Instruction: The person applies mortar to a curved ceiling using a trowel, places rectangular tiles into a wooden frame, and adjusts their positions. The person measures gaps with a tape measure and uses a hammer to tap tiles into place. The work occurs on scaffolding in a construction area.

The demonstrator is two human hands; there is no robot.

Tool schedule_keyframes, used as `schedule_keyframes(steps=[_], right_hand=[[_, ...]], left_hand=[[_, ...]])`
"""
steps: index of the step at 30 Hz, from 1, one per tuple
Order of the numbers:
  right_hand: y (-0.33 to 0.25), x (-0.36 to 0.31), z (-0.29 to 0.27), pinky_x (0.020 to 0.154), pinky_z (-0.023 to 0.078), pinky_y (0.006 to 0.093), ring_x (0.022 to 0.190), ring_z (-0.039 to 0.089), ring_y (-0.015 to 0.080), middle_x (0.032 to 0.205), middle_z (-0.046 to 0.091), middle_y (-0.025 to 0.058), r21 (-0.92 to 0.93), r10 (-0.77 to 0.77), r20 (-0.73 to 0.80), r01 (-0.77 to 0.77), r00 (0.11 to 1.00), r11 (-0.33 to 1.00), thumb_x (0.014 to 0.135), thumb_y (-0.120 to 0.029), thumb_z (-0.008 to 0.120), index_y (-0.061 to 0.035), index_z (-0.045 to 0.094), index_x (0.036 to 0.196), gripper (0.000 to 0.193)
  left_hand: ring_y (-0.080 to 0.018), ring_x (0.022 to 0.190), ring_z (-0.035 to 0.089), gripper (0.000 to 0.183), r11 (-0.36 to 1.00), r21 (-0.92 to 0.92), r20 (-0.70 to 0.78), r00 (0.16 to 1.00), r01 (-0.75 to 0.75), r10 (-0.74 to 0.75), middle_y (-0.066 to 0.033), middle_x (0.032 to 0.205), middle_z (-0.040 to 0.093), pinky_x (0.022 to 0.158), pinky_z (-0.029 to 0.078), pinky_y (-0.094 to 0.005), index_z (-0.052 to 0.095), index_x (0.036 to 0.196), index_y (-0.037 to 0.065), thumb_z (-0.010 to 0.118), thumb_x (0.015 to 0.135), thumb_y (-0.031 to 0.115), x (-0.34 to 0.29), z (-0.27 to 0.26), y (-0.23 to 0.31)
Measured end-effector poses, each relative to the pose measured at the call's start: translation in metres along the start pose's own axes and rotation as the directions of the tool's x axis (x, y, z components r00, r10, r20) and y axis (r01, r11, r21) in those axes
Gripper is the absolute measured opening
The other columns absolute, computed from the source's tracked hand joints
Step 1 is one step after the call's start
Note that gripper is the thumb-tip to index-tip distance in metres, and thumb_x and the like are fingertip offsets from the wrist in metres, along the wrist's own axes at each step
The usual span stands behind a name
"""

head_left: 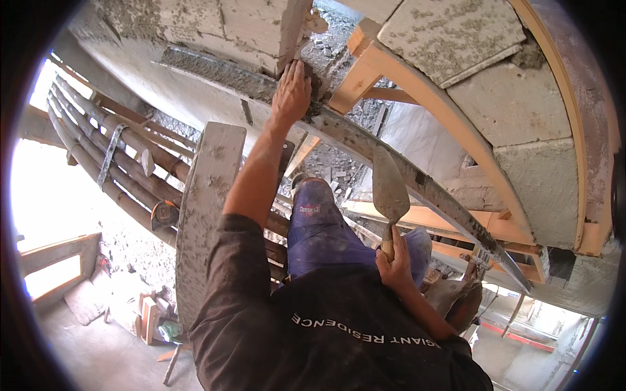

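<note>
Nearest you, your right hand (396, 257) is closed around the wooden handle of the pointed steel trowel (389, 189), fingers wrapped tight, with the grey mortar-smeared blade standing upright in front of your knee in the blue, dust-caked trousers (319, 228). Your wrist is bent back and your elbow tucked low by your side. Keep the blade upright and clear of the work so nothing drips from it.

Beside your left arm lies a mortar-crusted grey plank (205, 215), running away from you, with a bundle of brown round poles (124, 169) beyond it.

Farther out, your left arm is stretched nearly straight, and your left hand (291, 91) lies palm-down with fingers together and flat, gripping nothing, pressed onto wet grey mortar (316, 88) on the curved ledge at the foot of the pale stone block (248, 29). Press evenly with the whole palm, I'd judge, and pack the mortar into the joint rather than dragging it along the edge.

Beyond the hand, the curved timber arch frame (450, 117) carries more rough pale blocks (508, 101).
</note>
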State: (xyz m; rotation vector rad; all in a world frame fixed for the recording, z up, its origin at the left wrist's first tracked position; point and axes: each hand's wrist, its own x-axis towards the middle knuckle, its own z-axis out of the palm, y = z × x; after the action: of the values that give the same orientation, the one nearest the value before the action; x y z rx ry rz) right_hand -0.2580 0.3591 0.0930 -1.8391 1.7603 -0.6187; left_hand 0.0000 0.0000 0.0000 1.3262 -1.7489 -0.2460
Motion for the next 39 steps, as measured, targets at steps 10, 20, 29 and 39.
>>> schedule_keyframes(steps=[10, 20, 29, 39], right_hand=[[0.028, -0.019, -0.016, 0.091, 0.041, 0.0452, 0.105, 0.049, 0.0426, 0.115, 0.046, 0.0293, 0.019, 0.062, -0.014, -0.062, 0.998, 0.998, 0.078, -0.010, 0.054, 0.0097, 0.031, 0.132, 0.062], [0.042, -0.023, -0.018, 0.093, 0.040, 0.0455, 0.106, 0.048, 0.0451, 0.117, 0.046, 0.0319, 0.043, 0.053, -0.023, -0.052, 0.998, 0.998, 0.078, -0.010, 0.054, 0.0123, 0.032, 0.131, 0.061], [0.045, -0.026, -0.029, 0.091, 0.042, 0.0446, 0.105, 0.051, 0.0430, 0.117, 0.048, 0.0301, 0.070, 0.148, -0.072, -0.143, 0.986, 0.987, 0.080, -0.015, 0.058, 0.0102, 0.036, 0.129, 0.059], [0.005, 0.059, -0.073, 0.080, 0.047, 0.0433, 0.093, 0.056, 0.0403, 0.106, 0.054, 0.0246, -0.096, -0.091, 0.078, 0.099, 0.993, 0.991, 0.080, -0.014, 0.058, 0.0050, 0.041, 0.127, 0.054]], left_hand=[[-0.0365, 0.132, 0.029, 0.061, 0.899, 0.382, 0.368, 0.928, -0.215, 0.066, -0.0228, 0.142, 0.030, 0.109, 0.022, -0.0470, 0.034, 0.134, -0.003, 0.039, 0.093, 0.042, 0.005, 0.018, 0.016], [-0.0341, 0.134, 0.026, 0.067, 0.900, 0.433, 0.260, 0.963, -0.052, -0.070, -0.0198, 0.141, 0.034, 0.111, 0.018, -0.0444, 0.035, 0.133, -0.003, 0.040, 0.090, 0.048, 0.012, 0.019, 0.014], [-0.0316, 0.124, 0.042, 0.047, 0.948, 0.313, 0.120, 0.993, -0.050, 0.013, -0.0170, 0.131, 0.048, 0.106, 0.027, -0.0487, 0.047, 0.127, 0.004, 0.048, 0.090, 0.034, -0.006, -0.010, 0.006], [-0.0260, 0.117, 0.049, 0.031, 0.901, 0.417, 0.104, 0.991, -0.116, 0.079, -0.0095, 0.116, 0.058, 0.102, 0.026, -0.0556, 0.058, 0.111, 0.008, 0.053, 0.087, 0.028, -0.027, -0.037, 0.000]])
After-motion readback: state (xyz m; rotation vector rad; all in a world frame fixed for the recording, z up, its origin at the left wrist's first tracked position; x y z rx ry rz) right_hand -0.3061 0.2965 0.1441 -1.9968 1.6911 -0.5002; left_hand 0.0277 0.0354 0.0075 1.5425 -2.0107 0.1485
